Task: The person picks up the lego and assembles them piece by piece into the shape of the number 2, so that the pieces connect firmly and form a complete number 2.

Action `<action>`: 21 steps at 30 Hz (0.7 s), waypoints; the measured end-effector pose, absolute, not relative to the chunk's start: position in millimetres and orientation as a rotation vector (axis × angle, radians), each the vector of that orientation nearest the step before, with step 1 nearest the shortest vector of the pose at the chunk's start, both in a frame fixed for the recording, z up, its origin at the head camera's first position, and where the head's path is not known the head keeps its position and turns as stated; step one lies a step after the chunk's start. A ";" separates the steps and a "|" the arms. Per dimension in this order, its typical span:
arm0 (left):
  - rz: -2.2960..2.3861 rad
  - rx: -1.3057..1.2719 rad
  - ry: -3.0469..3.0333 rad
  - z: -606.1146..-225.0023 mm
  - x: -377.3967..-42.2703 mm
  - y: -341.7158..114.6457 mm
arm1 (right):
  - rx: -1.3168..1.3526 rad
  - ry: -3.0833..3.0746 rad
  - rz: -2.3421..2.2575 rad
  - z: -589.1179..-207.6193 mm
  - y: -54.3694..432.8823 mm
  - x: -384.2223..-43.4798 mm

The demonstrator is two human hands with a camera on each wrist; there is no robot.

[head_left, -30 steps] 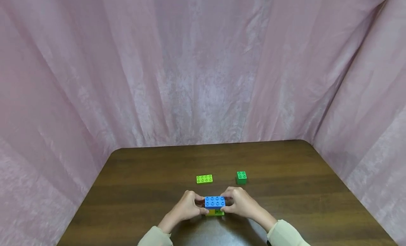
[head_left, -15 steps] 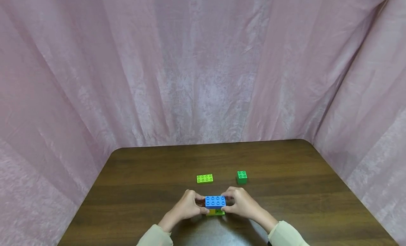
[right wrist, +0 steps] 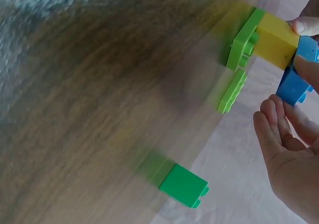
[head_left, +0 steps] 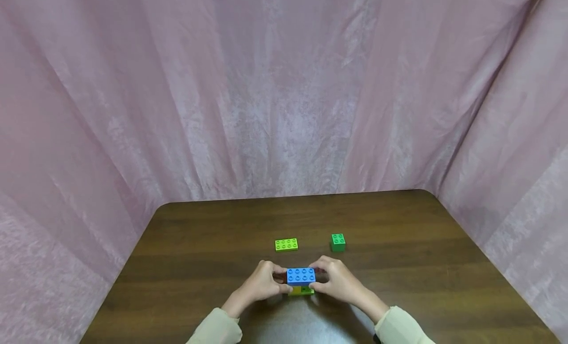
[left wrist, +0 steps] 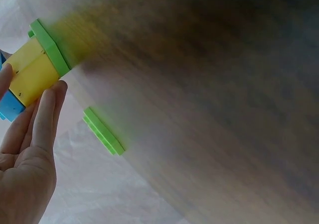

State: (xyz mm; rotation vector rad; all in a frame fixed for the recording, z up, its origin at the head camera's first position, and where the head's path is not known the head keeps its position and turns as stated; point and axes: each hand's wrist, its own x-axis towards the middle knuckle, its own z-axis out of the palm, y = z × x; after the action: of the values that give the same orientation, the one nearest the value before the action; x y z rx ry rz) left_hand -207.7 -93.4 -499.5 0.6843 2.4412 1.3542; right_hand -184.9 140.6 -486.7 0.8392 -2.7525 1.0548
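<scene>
Item 1: blue rectangular plastic brick (head_left: 301, 277), 8 studs in 2 rows of 4, lying at the top of a small stack. Its long axis is running left to right, straight across from hand to hand, so neither hand is nearer; each is taking 1 short end.

Item 2: yellow plastic block (right wrist: 279, 40), sitting directly beneath the blue brick's left portion. The right portion is overhanging; this offset appears to be the governing relation, any push there finding open space below.

Item 3: bright green flat plastic plate (right wrist: 243, 40), serving as base and seemingly resting on the brown wood-grain table (head_left: 199, 230). Bare studs are showing under the overhang.

Item 4: left hand (head_left: 263, 282), fingers partly curled, thumb and fingers pinching the blue brick's left end. The thumb is lying at the seam with the yellow block; how firmly it is pressing cannot be told.

Item 5: right hand (head_left: 338, 282), opened only to the brick's depth, pinching its right end, thumb on the near face, fingers at the far side.

Item 6: lime-green flat plastic plate (head_left: 286, 245), lying loose beyond the stack, nearer the left hand.

Item 7: dark green cube-like plastic brick (head_left: 338, 245), 4 studs, standing upright beyond the right hand.
</scene>
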 end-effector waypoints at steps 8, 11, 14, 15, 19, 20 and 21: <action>1.350 0.686 2.449 -499.9 -209.1 -93.3 | 0.894 -2.731 1.099 -480.9 151.3 -191.8; 1.352 0.683 2.448 -501.1 -208.1 -93.3 | 0.823 -2.709 1.125 -475.9 158.8 -195.5; 1.351 0.666 2.441 -501.1 -207.2 -93.4 | 0.703 -2.679 1.113 -470.9 166.8 -199.7; 1.349 0.660 2.439 -500.9 -206.9 -93.4 | 0.673 -2.663 1.116 -469.9 169.7 -201.1; 1.338 0.634 2.438 -499.6 -205.9 -93.5 | 0.589 -2.600 1.127 -468.6 180.3 -206.1; 1.337 0.630 2.439 -499.1 -205.7 -93.4 | 0.578 -2.589 1.131 -468.8 182.8 -207.3; 1.335 0.627 2.440 -498.6 -205.5 -93.3 | 0.564 -2.581 1.134 -469.3 185.2 -208.6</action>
State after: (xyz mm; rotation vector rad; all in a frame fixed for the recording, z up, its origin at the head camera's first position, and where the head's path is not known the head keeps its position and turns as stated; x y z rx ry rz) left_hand -205.5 -93.3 -498.6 0.6273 2.4396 1.3347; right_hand -208.6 185.2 -469.3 0.5644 -2.5809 1.1340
